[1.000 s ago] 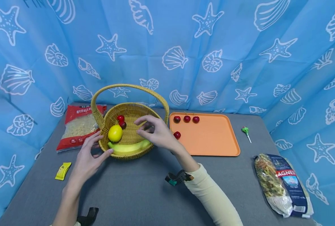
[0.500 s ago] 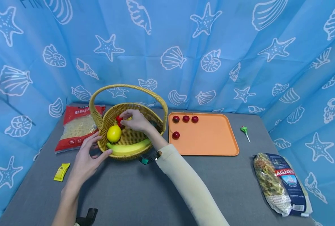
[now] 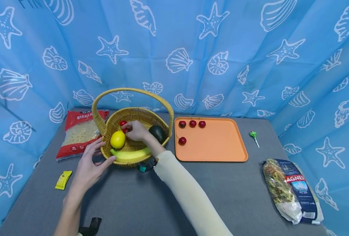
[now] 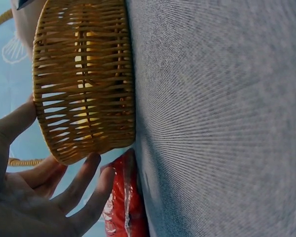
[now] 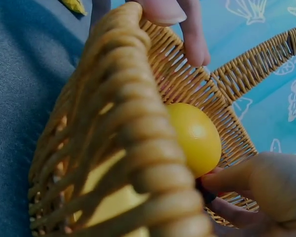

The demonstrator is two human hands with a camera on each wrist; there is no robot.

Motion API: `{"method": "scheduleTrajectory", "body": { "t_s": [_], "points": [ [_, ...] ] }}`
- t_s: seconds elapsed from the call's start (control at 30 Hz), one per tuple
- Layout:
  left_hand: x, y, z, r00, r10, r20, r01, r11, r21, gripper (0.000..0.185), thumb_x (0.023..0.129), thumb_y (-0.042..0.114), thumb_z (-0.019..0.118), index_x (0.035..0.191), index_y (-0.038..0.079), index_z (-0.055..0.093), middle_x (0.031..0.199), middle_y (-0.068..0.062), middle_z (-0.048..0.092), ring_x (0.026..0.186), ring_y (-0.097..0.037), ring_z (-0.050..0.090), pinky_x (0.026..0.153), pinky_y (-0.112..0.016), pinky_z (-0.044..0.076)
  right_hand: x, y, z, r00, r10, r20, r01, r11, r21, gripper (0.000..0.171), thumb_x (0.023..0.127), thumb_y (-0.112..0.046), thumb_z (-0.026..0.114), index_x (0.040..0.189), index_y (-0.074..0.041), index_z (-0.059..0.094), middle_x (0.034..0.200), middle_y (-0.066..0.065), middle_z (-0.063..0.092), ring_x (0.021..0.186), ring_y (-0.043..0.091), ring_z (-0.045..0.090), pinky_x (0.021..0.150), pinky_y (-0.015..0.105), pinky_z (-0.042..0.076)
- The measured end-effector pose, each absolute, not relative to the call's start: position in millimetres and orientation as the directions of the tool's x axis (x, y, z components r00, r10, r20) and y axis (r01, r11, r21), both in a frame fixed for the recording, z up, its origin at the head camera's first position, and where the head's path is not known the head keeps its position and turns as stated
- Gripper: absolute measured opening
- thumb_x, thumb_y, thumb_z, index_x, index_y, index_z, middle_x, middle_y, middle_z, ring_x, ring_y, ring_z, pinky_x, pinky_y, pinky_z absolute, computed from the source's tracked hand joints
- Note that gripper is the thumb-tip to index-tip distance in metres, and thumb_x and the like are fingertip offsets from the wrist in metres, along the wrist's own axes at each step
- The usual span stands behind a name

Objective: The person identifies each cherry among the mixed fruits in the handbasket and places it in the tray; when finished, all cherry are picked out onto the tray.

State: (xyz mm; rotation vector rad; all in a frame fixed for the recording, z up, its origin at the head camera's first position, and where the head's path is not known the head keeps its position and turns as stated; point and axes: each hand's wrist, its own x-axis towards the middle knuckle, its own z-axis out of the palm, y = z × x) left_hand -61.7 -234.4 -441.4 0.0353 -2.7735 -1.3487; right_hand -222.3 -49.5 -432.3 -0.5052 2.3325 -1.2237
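A wicker basket [image 3: 133,113] with a tall handle stands on the grey cloth, holding a lemon [image 3: 118,139], a banana [image 3: 131,155], a dark avocado [image 3: 158,134] and red cherries [image 3: 123,123]. My left hand [image 3: 89,167] grips the basket's near left rim, thumb in front and fingers round the side, as the left wrist view confirms. Inside the basket, just right of the lemon, my right hand [image 3: 137,131] pinches a dark red cherry [image 3: 125,130] between thumb and fingers. In the right wrist view those fingertips [image 5: 222,181] partly hide the cherry behind the lemon [image 5: 195,138].
An orange tray [image 3: 212,144] with several cherries [image 3: 192,123] lies right of the basket. Beyond it are a green lollipop [image 3: 253,134] and a blue pasta bag [image 3: 293,191]. A red pasta bag [image 3: 77,137] and a yellow packet [image 3: 63,180] lie at left.
My right hand has moved left and down from above the basket's right side to the cherries beside the lemon, uncovering the avocado. My left hand has stayed at the rim.
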Motion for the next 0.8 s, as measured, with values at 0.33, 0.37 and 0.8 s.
{"method": "scheduleTrajectory", "body": {
  "t_s": [0.33, 0.37, 0.8],
  "points": [
    [-61, -235, -442, -0.998, -0.044, 0.047, 0.01, 0.616, 0.788, 0.072, 0.102, 0.034, 0.078, 0.16, 0.005, 0.047, 0.168, -0.025, 0.037, 0.135, -0.049, 0.053, 0.101, -0.068, 0.061, -208, -34, -417, -0.895, -0.445, -0.024, -0.179, 0.408, -0.895, 0.026, 0.104, -0.005, 0.07, 0.13, -0.005, 0.073, 0.128, 0.014, 0.075, 0.105, 0.026, 0.074, 0.076, 0.022, 0.056],
    [-61, -235, -442, -0.998, -0.044, 0.045, 0.009, 0.615, 0.788, 0.072, 0.102, 0.035, 0.078, 0.16, 0.005, 0.047, 0.168, -0.025, 0.037, 0.136, -0.049, 0.053, 0.101, -0.068, 0.061, -205, -30, -415, -0.891, -0.454, -0.006, -0.192, 0.389, -0.901, 0.027, 0.104, -0.006, 0.07, 0.131, -0.005, 0.072, 0.128, 0.014, 0.075, 0.102, 0.026, 0.075, 0.074, 0.02, 0.056],
    [-61, -235, -441, -0.998, -0.049, 0.032, -0.005, 0.608, 0.794, 0.073, 0.102, 0.035, 0.078, 0.16, 0.003, 0.047, 0.169, -0.025, 0.037, 0.136, -0.049, 0.053, 0.101, -0.069, 0.06, -133, 54, -384, -0.83, -0.518, 0.207, -0.331, 0.158, -0.93, 0.033, 0.099, -0.003, 0.075, 0.132, -0.003, 0.071, 0.129, 0.018, 0.062, 0.095, 0.013, 0.069, 0.083, 0.021, 0.064]
  ]
}}
